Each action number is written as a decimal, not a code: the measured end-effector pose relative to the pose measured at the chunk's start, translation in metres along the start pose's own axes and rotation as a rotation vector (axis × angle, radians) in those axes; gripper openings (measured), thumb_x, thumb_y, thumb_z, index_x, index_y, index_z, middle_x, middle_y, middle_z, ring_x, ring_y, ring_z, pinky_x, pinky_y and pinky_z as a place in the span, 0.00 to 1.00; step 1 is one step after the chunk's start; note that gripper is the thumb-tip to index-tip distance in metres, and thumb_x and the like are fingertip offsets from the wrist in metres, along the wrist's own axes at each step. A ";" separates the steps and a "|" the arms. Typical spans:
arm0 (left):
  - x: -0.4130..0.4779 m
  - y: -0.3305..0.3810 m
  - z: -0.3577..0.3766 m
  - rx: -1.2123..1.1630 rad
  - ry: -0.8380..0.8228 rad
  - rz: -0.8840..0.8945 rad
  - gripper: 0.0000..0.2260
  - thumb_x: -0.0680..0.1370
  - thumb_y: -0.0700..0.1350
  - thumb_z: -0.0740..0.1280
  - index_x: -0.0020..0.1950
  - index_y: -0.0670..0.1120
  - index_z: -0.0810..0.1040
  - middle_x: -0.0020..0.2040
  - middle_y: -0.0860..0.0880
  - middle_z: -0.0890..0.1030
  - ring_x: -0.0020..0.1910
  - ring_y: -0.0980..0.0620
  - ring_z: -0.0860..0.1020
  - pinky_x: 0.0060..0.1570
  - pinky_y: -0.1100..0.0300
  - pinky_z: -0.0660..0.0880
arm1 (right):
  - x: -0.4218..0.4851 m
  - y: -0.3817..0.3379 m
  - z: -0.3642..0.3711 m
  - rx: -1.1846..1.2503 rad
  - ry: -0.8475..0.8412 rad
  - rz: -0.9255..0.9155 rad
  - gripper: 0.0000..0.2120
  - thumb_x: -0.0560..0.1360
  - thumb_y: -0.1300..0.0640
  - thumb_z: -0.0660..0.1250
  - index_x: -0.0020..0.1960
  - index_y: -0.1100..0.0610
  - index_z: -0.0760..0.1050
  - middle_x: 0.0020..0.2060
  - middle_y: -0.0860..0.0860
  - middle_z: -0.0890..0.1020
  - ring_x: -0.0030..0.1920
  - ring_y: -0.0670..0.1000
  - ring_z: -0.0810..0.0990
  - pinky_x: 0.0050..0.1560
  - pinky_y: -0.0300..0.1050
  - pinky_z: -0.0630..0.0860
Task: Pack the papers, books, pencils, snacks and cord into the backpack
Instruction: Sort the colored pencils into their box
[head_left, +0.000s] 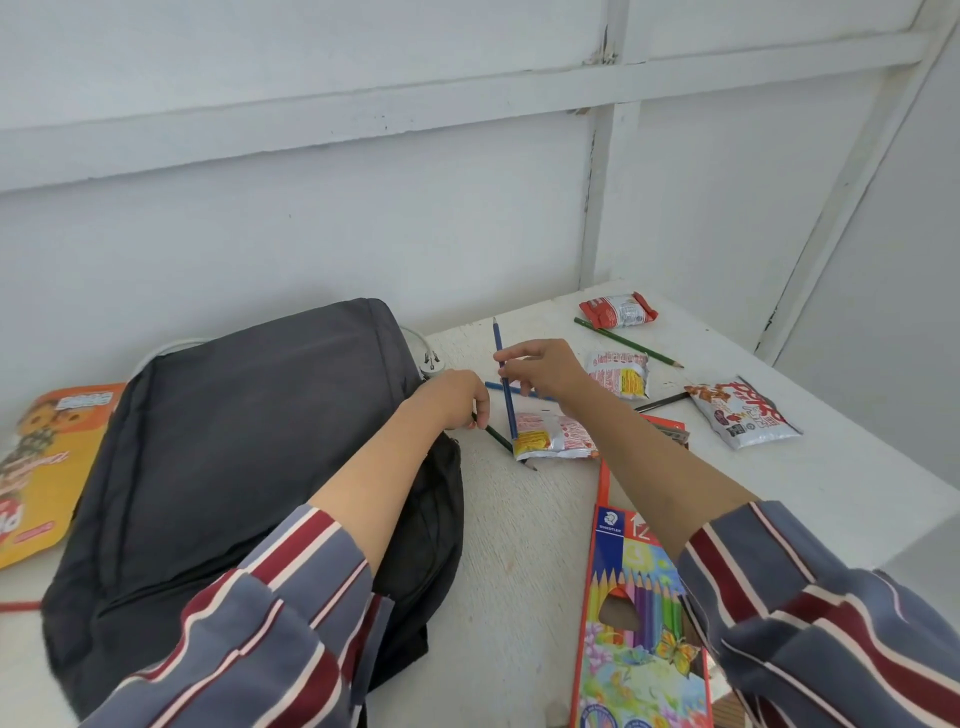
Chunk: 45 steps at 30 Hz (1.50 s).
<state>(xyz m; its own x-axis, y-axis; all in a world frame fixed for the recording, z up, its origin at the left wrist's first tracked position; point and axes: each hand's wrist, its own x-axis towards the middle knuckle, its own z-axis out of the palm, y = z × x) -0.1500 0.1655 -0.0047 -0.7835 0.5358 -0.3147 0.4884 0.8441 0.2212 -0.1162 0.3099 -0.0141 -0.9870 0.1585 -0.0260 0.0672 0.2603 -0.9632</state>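
Note:
A dark grey backpack lies flat on the white table. My right hand pinches a blue pencil and holds it nearly upright over a snack packet. My left hand rests at the backpack's right edge and grips a dark green pencil that lies on the table. A white cord with a plug shows behind the backpack. Other snack packets and a green pencil lie farther right. An orange book sits at the left.
A coloured-pencil box lies at the front right under my right forearm. Another blue pencil and a dark pencil lie near the packets. White walls close the table at the back and right. A red strap shows at the left edge.

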 end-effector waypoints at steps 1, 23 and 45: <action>-0.001 0.001 -0.002 0.010 0.001 -0.007 0.10 0.73 0.32 0.66 0.48 0.42 0.83 0.48 0.46 0.79 0.46 0.49 0.76 0.50 0.57 0.74 | -0.001 -0.001 -0.002 0.003 0.002 -0.002 0.10 0.72 0.68 0.66 0.52 0.63 0.80 0.33 0.51 0.79 0.20 0.39 0.72 0.23 0.29 0.67; -0.029 0.037 -0.072 -0.014 0.228 0.011 0.14 0.77 0.33 0.63 0.49 0.50 0.83 0.54 0.48 0.76 0.47 0.50 0.75 0.39 0.62 0.68 | -0.049 -0.019 -0.085 0.088 0.062 0.021 0.09 0.75 0.67 0.63 0.54 0.62 0.78 0.37 0.54 0.80 0.33 0.49 0.79 0.36 0.36 0.80; 0.008 0.122 0.032 -0.802 0.047 0.241 0.18 0.78 0.36 0.62 0.66 0.49 0.73 0.54 0.44 0.76 0.51 0.51 0.75 0.41 0.65 0.71 | -0.085 0.039 -0.139 -0.222 0.216 0.022 0.13 0.70 0.70 0.70 0.53 0.62 0.79 0.37 0.57 0.76 0.37 0.52 0.78 0.38 0.35 0.79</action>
<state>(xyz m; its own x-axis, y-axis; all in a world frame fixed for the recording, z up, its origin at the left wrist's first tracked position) -0.0845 0.2739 -0.0102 -0.7170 0.6829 -0.1398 0.2368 0.4272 0.8726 -0.0091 0.4395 -0.0125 -0.9327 0.3591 0.0344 0.1416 0.4523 -0.8806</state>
